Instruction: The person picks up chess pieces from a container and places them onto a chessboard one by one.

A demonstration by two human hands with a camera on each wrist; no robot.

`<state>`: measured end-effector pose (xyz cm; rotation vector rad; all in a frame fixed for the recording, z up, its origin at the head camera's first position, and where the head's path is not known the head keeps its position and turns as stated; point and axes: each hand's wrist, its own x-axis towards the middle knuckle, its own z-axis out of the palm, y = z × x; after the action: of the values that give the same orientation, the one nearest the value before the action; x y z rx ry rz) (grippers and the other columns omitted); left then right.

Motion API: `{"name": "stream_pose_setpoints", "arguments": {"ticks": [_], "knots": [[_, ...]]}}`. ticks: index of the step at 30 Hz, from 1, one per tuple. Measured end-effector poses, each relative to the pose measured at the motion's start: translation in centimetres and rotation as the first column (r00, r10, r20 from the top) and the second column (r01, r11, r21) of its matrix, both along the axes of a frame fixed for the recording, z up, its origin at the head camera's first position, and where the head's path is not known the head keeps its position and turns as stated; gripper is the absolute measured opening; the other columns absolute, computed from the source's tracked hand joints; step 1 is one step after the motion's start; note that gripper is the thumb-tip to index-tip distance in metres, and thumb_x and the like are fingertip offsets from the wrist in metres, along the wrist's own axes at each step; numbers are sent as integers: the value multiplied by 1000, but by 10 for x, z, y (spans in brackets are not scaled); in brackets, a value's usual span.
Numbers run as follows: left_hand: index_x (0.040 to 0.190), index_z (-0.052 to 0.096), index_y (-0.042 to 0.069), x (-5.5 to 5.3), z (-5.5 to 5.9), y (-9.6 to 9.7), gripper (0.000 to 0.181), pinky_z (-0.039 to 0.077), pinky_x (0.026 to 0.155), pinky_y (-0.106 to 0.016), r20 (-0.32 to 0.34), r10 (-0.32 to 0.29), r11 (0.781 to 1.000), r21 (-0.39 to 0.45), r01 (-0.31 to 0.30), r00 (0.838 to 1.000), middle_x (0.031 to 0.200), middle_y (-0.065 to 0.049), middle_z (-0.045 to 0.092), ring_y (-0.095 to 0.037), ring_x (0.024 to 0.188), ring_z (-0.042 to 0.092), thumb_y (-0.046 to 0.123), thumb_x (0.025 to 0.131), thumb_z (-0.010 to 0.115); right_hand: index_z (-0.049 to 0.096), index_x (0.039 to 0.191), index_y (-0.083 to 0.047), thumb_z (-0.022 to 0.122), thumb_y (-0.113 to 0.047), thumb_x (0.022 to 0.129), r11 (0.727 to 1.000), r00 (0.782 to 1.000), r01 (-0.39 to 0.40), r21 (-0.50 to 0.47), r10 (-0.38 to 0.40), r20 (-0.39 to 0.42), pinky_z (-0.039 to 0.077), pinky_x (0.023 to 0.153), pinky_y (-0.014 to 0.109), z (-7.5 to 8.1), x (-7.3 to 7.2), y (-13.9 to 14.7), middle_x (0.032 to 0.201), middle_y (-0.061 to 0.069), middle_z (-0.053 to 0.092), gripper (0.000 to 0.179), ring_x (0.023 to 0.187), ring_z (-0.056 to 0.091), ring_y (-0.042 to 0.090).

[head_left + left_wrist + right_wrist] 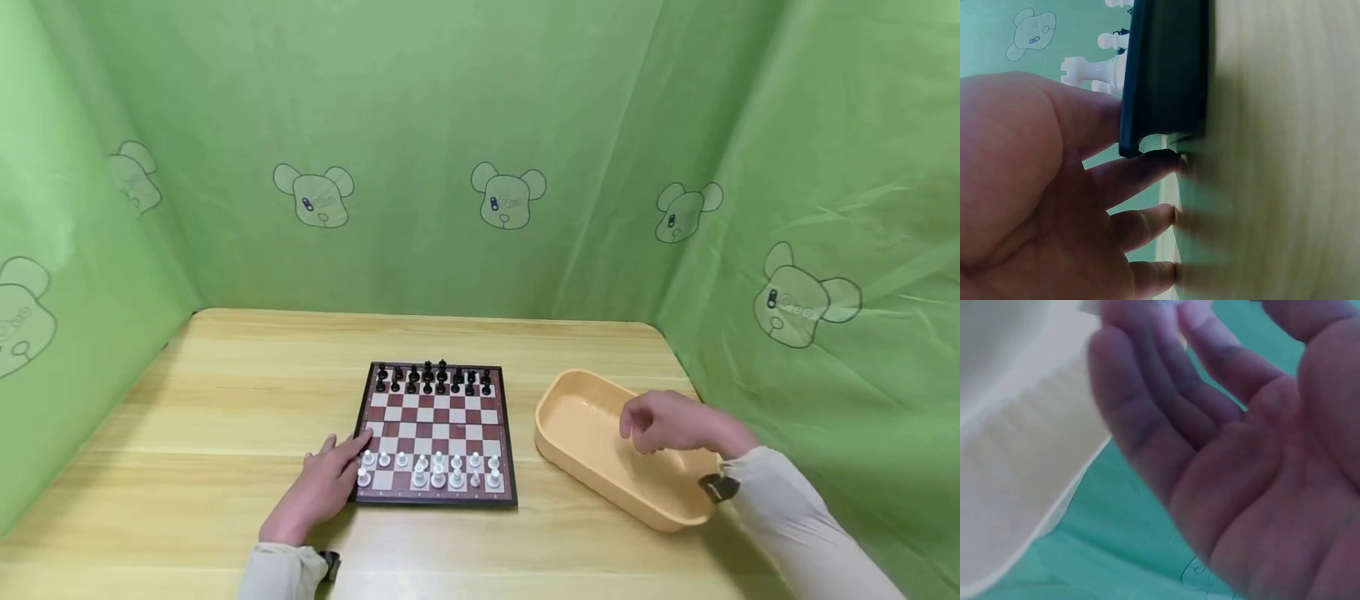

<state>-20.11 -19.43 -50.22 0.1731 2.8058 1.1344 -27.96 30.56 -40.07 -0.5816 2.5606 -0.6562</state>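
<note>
A magnetic-style chessboard (pixel 412 429) with a dark border lies on the table. Two rows of black chessmen (pixel 428 368) stand at its far end, white chessmen (pixel 438 478) at its near end, with two adjoining bare squares in the white back row. My left hand (pixel 321 483) rests at the board's left edge, one digit over the border, other fingertips on the tabletop. Above the orange basket (pixel 600 490) hangs my right hand (pixel 663 421), its fingers bent. They pinch a small white chess piece (pixel 1169 302), mostly cut off by the right wrist view's top edge.
The light wooden table (pixel 262 383) carries the board and, to its right, the shallow basket. Green curtains (pixel 420 100) with mouse-head drawings close in the back and both sides. The right curtain runs close behind the basket.
</note>
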Motion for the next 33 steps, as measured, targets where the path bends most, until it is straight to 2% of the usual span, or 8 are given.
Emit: {"name": "stream_pose_setpoints", "arguments": {"ticks": [2, 6, 12, 16, 20, 26, 30, 33], "knots": [[155, 47, 8, 0, 0, 0, 49, 3, 118, -74, -1, 3, 1000, 0, -3, 1000, 156, -25, 44, -55, 150, 16, 11, 107, 46, 68, 93, -9, 67, 2, 75, 998, 999, -20, -63, 17, -44, 49, 60, 24, 0, 0, 2, 78, -1, 61, 21, 69, 55, 12], [154, 49, 9, 0, 0, 1, 48, 4, 118, -75, -6, 3, 1000, 1, -3, 1000, 155, -26, 45, -56, 150, 17, 11, 106, 46, 69, 97, -9, 69, -2, 81, 990, 995, -9, -143, -5, -96, 50, 63, 24, 0, 2, -1, 81, -1, 61, 18, 73, 56, 10], [154, 49, 9, -1, 0, 1, 48, 4, 118, -75, 1, 4, 1000, 2, -4, 1000, 155, -26, 45, -56, 150, 17, 11, 107, 46, 73, 120, -1, 67, 0, 84, 980, 970, 15, -198, -62, -236, 47, 61, 22, 3, 6, -8, 85, -1, 59, 36, 73, 53, 7], [155, 47, 10, -1, 1, 1, 49, 4, 118, -74, 11, 8, 1000, 1, -8, 1000, 156, -24, 44, -54, 151, 16, 12, 107, 46, 72, 125, -2, 67, 1, 87, 968, 959, 36, -250, -104, -263, 48, 63, 23, 8, 8, -15, 87, 2, 60, 39, 75, 54, 10], [156, 47, 9, -1, 1, 1, 49, 4, 118, -74, 8, 5, 1000, -2, -5, 1000, 156, -25, 44, -55, 151, 17, 12, 107, 46, 70, 126, -4, 70, 0, 88, 949, 950, 72, -307, -159, -269, 55, 73, 23, 13, 12, -24, 99, 5, 67, 39, 86, 63, 15], [156, 45, 10, -1, 0, 0, 49, 3, 119, -73, 12, 8, 1000, 0, -8, 1000, 157, -24, 43, -54, 151, 16, 13, 107, 45, 69, 122, -3, 74, 4, 86, 904, 910, 42, -425, -210, -357, 59, 80, 22, 18, 16, -45, 104, 9, 72, 37, 92, 67, 13], [156, 45, 10, -1, -1, 0, 50, 3, 118, -73, 18, 12, 1000, 1, -12, 1000, 157, -24, 43, -54, 151, 16, 13, 107, 45, 69, 116, 1, 77, 7, 86, 860, 868, -16, -510, -242, -434, 59, 81, 19, 22, 17, -59, 102, 13, 73, 32, 90, 69, 7], [156, 46, 10, -1, -1, 0, 49, 3, 119, -73, 19, 13, 1000, 3, -13, 1000, 157, -24, 43, -54, 151, 16, 13, 107, 45, 70, 113, 0, 79, 4, 86, 842, 834, -27, -538, -277, -476, 58, 82, 16, 27, 19, -68, 102, 12, 73, 29, 90, 69, 4]]}}
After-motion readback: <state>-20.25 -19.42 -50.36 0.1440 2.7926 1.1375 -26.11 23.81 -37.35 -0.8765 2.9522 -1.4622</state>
